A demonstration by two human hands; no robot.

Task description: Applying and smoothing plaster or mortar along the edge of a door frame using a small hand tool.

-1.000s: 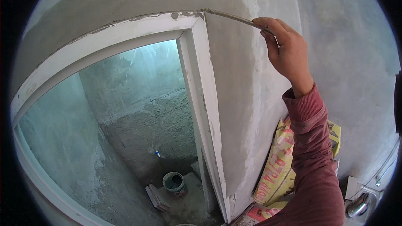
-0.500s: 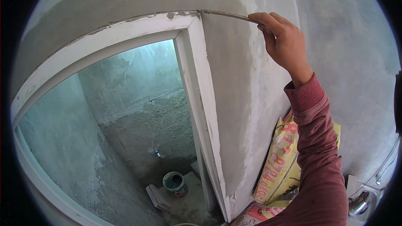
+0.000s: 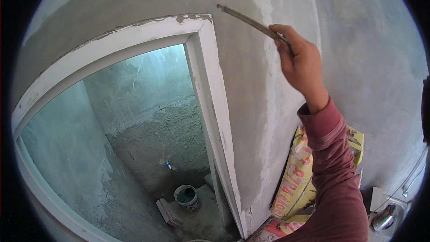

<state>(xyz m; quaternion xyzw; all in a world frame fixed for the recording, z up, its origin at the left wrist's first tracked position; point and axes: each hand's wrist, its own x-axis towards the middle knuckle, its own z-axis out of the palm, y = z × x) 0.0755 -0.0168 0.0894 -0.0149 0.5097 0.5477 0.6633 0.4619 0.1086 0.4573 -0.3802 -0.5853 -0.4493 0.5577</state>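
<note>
My right hand (image 3: 298,67), in a maroon sleeve, grips a thin, grey-smeared strip-like tool (image 3: 246,20) between thumb and fingers. The tool slants up to the left, its tip just above the top right corner of the white door frame (image 3: 201,22), in front of the grey plastered wall (image 3: 239,62); whether it touches the wall is unclear. Grey patches mark the upper edge of the frame. I do not see my left hand.
Through the doorway are a bucket (image 3: 186,195), stacked tiles (image 3: 168,211) and a small blue-and-white wall fitting (image 3: 169,165). Yellow sacks (image 3: 293,175) lean at the lower right, beside a steel sink (image 3: 398,215) with a metal vessel (image 3: 383,218) and a hanging hose (image 3: 414,175).
My right hand has dropped a little and shifted slightly left. The tool's tip has lifted off the frame's corner, so the tool now slants more steeply.
</note>
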